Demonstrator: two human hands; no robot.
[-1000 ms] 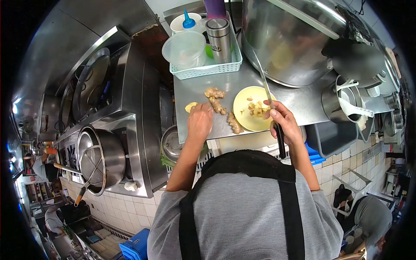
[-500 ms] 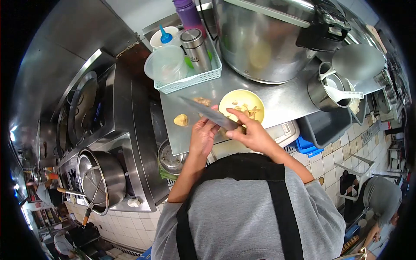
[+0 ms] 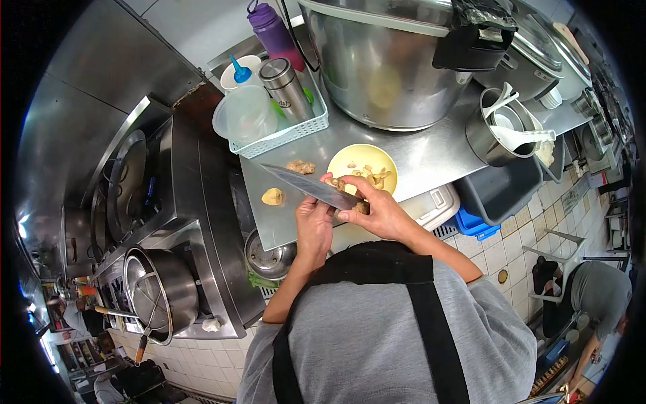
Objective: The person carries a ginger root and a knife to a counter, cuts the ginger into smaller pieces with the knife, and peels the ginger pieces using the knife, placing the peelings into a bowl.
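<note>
A long knife (image 3: 309, 186) points up and to the left across both hands, its flat blade toward the camera. My right hand (image 3: 378, 214) is closed around its handle end, which the fingers mostly hide. Behind the blade, my left hand (image 3: 314, 225) is closed on a knobbly piece of ginger (image 3: 334, 182), partly covered by the knife. Beyond my right hand, a yellow plate (image 3: 342, 157) holds several pale pieces and peelings. On the steel counter (image 3: 259, 217), a peeled piece of ginger (image 3: 272, 196) and an unpeeled one (image 3: 301, 167) lie left of the plate.
A pale blue basket (image 3: 282, 140) with bottles and a tub stands at the back left. Behind the plate is a large steel cooker (image 3: 383, 74). A steel pot (image 3: 486, 138) with ladles sits right, a grey bin (image 3: 501, 192) below. Another person (image 3: 599, 303) bends at far right.
My left hand has left the peeled piece and taken hold of another ginger piece. My right hand has brought the knife left from over the plate, turning the blade leftward. The camera view has shifted.
</note>
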